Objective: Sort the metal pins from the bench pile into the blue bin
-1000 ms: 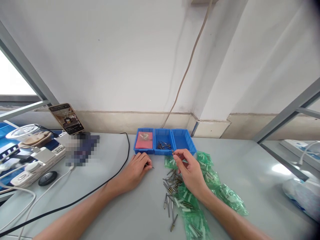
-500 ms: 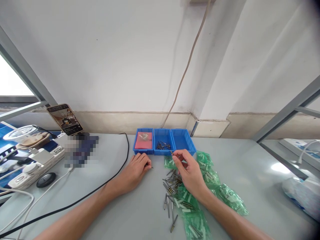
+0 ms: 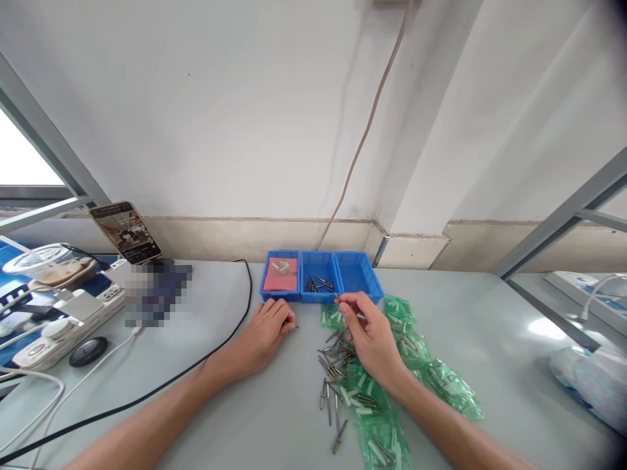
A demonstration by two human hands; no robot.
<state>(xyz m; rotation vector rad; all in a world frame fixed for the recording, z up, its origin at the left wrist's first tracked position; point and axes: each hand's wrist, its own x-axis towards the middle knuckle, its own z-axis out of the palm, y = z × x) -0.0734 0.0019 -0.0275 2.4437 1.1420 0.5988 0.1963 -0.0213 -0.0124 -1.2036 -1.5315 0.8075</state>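
Observation:
My right hand pinches a small metal piece between thumb and forefinger, just in front of the middle and right blue bins. Resting on the table, my left hand is curled, and a thin tip of something sticks out by its thumb. Loose metal pins lie in a pile left of my right wrist. Green plastic bags with white and metal pieces lie around and under my right arm. The middle bin holds dark pins; the right bin shows a bare floor.
In the left bin is a red card with a small clear bag. A black cable runs under my left forearm. A phone, power strip and black round object are at left. A plastic-wrapped bundle is at right.
Both hands hold nearly the same places. The metal piece in my right fingers has tilted slightly, and the whole view has shifted a little.

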